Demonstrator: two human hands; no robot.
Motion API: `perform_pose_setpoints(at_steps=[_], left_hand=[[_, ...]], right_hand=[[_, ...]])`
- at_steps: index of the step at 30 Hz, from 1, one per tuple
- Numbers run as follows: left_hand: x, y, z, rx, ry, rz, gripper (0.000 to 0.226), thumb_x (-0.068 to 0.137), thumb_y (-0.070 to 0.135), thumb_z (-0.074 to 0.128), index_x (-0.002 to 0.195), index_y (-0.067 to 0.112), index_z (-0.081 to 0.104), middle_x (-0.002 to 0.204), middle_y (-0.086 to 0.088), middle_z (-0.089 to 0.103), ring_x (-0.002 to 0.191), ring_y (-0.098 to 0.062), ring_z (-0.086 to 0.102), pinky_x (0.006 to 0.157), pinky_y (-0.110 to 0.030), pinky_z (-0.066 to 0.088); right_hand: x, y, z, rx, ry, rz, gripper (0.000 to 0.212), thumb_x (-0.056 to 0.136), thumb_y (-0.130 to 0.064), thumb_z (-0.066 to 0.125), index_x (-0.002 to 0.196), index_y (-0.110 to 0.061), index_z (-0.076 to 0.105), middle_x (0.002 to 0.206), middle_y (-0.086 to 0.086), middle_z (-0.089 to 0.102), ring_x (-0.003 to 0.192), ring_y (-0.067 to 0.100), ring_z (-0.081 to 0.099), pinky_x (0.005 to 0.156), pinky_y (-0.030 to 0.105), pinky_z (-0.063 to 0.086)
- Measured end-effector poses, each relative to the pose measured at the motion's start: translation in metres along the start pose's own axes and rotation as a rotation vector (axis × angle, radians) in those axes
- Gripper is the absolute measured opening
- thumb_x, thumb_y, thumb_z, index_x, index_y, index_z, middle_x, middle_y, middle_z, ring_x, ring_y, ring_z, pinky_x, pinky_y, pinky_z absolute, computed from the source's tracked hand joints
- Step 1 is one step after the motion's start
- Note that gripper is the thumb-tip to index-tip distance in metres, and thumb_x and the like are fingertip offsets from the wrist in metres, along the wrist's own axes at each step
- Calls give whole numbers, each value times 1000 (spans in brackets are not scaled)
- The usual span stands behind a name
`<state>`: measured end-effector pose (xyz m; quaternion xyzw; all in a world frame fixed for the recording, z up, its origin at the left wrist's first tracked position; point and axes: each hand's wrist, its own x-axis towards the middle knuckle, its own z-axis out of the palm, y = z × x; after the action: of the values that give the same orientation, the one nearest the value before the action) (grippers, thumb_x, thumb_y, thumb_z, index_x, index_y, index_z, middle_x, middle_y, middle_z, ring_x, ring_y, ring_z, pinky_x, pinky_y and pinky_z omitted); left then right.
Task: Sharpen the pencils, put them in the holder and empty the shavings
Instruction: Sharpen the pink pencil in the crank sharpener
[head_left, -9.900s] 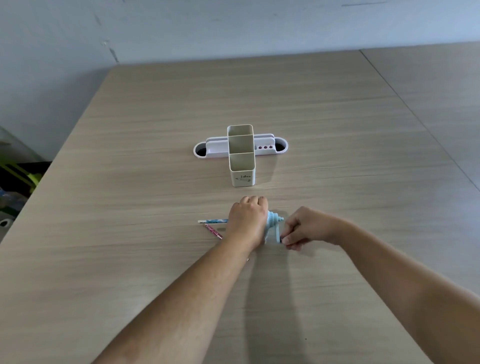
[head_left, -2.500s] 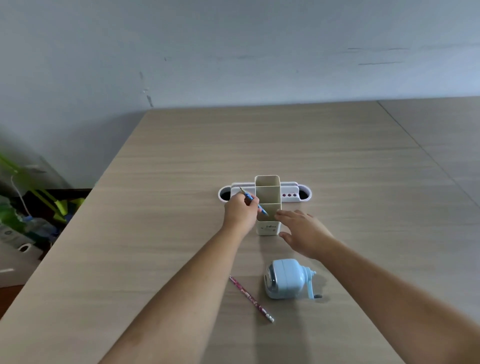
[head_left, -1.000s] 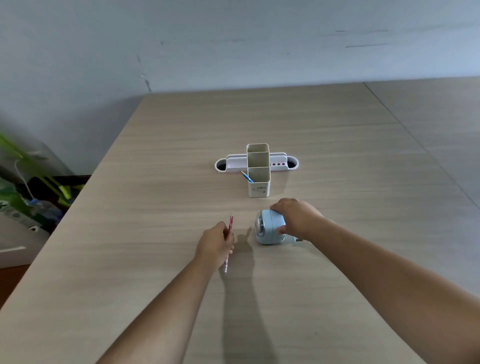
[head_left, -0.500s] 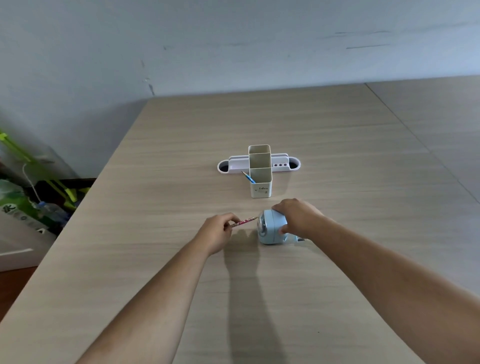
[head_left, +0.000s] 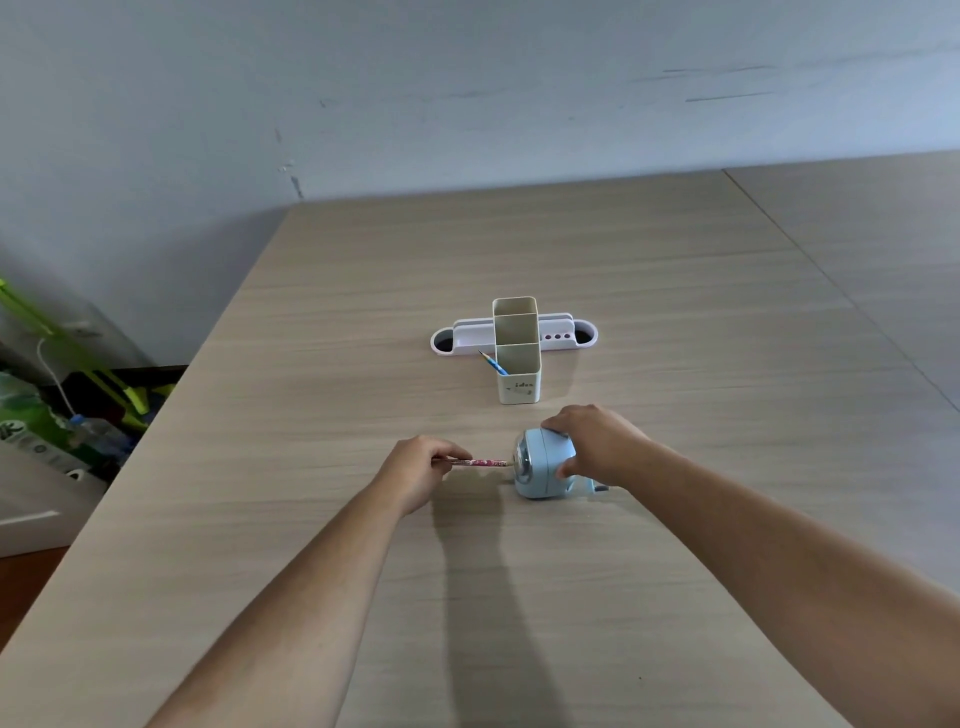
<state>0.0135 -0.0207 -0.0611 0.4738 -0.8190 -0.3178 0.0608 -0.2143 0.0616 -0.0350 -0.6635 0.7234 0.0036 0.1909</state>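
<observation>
The person's left hand (head_left: 422, 470) pinches the pink pencil (head_left: 480, 462) near its back end, fingers closed round the shaft, and holds it level with its tip right at the front opening of the pale blue sharpener (head_left: 540, 463). The right hand (head_left: 597, 447) is clamped over the top and back of the sharpener's body, thumb on the near side, holding it against the wooden table (head_left: 675, 322). The crank (head_left: 597, 487) pokes out at the hand's 6 o'clock, untouched.

From the sharpener, the white holder (head_left: 517, 382) stands at 12 o'clock, well apart, with a blue pencil (head_left: 492, 362) leaning out of its near compartment.

I'd judge the pink pencil light, stiff and thin, with a lead that snaps if pushed in crooked; a grip closer to the tip would steer it better. The sharpener looks like smooth, light plastic that will skid, so it wants firm downward pressure while cranking.
</observation>
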Motion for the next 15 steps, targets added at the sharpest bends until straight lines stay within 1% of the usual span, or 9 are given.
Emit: perform_pose_setpoints(at_steps=[2, 4, 6, 9, 12, 15], left_hand=[[0, -5, 0, -31, 24, -43, 24, 89, 2, 57, 104, 15, 71, 103, -8, 72, 97, -21, 64, 80, -20, 41], [-1, -10, 0, -40, 39, -70, 17, 88, 4, 60, 100, 10, 71, 101, -10, 72, 94, -23, 63, 78, -20, 41], [0, -12, 0, -38, 58, -81, 13, 87, 5, 62, 96, 9, 71, 98, -11, 72, 87, -20, 60, 73, -21, 39], [1, -12, -1, -68, 85, -89, 11, 87, 5, 63, 94, 8, 71, 96, -12, 71, 84, -17, 57, 73, -21, 39], [1, -11, -1, -70, 85, -81, 11, 86, 4, 63, 93, 9, 71, 95, -11, 72, 85, -21, 60, 74, -23, 42], [0, -11, -1, -64, 65, -68, 11, 86, 4, 63, 90, 11, 71, 91, -12, 72, 79, -19, 59, 75, -25, 43]], right_hand=[[0, 0, 0, 1, 7, -3, 59, 72, -30, 75, 127, -17, 54, 125, 5, 59, 114, 24, 52, 96, 40, 45], [0, 0, 0, 8, 10, -2, 61, 73, -30, 75, 128, -17, 53, 125, 5, 59, 115, 24, 52, 96, 39, 45], [-1, 1, 0, 15, 9, -2, 61, 73, -30, 74, 129, -18, 52, 125, 5, 58, 115, 24, 52, 96, 38, 45], [-1, 1, 0, 16, 8, -1, 60, 73, -29, 74, 129, -17, 53, 125, 5, 58, 114, 23, 52, 95, 38, 45], [-1, 1, 0, 20, 9, 4, 61, 73, -29, 74, 129, -18, 52, 125, 4, 58, 115, 23, 52, 95, 38, 45], [-1, 1, 2, 23, 14, 4, 62, 74, -30, 74, 130, -19, 51, 127, 4, 57, 116, 23, 51, 96, 36, 44]])
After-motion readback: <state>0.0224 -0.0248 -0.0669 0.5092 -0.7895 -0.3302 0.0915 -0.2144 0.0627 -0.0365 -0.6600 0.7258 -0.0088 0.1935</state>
